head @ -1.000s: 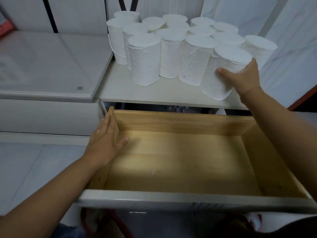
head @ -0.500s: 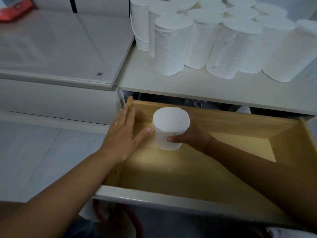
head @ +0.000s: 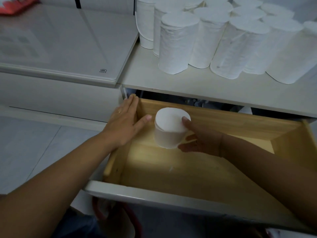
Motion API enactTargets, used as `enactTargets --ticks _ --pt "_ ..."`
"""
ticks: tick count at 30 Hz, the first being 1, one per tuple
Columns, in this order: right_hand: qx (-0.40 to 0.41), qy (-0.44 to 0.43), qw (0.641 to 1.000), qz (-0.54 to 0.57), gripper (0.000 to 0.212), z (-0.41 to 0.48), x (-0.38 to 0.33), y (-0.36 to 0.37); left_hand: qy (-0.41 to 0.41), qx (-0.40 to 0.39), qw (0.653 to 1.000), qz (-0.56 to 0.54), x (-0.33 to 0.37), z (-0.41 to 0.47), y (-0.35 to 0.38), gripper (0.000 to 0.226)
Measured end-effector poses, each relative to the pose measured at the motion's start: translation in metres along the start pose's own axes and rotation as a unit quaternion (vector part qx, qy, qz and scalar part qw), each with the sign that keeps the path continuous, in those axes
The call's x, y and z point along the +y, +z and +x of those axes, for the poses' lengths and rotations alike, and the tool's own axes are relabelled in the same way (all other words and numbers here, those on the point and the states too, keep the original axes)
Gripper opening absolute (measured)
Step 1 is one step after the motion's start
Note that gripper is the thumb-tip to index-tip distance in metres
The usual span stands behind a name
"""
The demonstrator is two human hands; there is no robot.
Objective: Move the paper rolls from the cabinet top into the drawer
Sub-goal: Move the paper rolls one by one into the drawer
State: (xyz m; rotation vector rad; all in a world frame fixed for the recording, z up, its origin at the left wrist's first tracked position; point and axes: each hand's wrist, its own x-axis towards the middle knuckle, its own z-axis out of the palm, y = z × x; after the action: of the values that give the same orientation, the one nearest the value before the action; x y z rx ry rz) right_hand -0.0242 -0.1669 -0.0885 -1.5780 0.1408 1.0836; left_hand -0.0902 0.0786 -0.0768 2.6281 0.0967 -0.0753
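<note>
One white paper roll (head: 169,124) stands upright in the far left corner of the open wooden drawer (head: 223,121). My right hand (head: 204,140) is at the roll's right side, thumb touching its top rim, fingers loose and spread beside it rather than wrapped round it. My left hand (head: 123,124) rests flat on the drawer's left wall, thumb pointing toward the roll. Several more white rolls (head: 176,47) stand packed together on the cabinet top (head: 188,83) behind the drawer.
A white glass-topped unit (head: 60,40) adjoins the cabinet on the left, with a red pack (head: 15,4) at its far corner. The drawer's white front (head: 154,194) is nearest me. Pale tiled floor (head: 34,143) lies at the left.
My right hand took a roll off the cabinet top and brought it down into the drawer's far left corner. Its grip has since loosened. My left hand stayed on the drawer wall.
</note>
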Motion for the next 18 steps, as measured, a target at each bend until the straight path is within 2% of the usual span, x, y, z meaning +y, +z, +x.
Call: enactTargets --ticks 2,4,7,11,12,14,16,18 --pt "0.002 0.0 0.994 0.112 0.067 0.008 -0.006 0.013 -0.003 0.011 1.0 -0.007 0.0 0.005 0.003 0.088" --pt "0.009 -0.006 0.987 0.159 0.057 0.017 -0.014 0.032 -0.002 0.025 1.0 0.006 0.0 0.005 0.007 0.086" --pt "0.012 -0.008 0.985 0.175 0.065 0.03 -0.023 0.057 0.006 0.046 0.999 0.018 -0.001 0.004 0.012 0.084" --pt "0.022 -0.016 0.995 0.1 0.048 0.033 -0.032 0.072 0.016 0.05 0.998 0.026 -0.002 0.004 0.014 0.08" --pt "0.015 -0.012 0.997 0.07 0.05 0.03 -0.034 0.071 0.017 0.051 0.998 0.03 -0.003 0.004 0.014 0.078" --pt "0.036 -0.033 0.994 -0.101 0.054 0.017 -0.041 0.064 0.017 0.051 0.998 0.036 -0.003 0.004 0.014 0.077" --pt "0.124 -0.15 0.939 -0.285 0.045 0.001 -0.058 0.054 0.017 0.051 0.998 0.038 -0.003 0.005 0.014 0.076" --pt "0.248 -0.299 0.859 -0.334 0.035 -0.013 -0.086 0.043 0.015 0.049 0.998 0.042 -0.003 0.005 0.014 0.076"
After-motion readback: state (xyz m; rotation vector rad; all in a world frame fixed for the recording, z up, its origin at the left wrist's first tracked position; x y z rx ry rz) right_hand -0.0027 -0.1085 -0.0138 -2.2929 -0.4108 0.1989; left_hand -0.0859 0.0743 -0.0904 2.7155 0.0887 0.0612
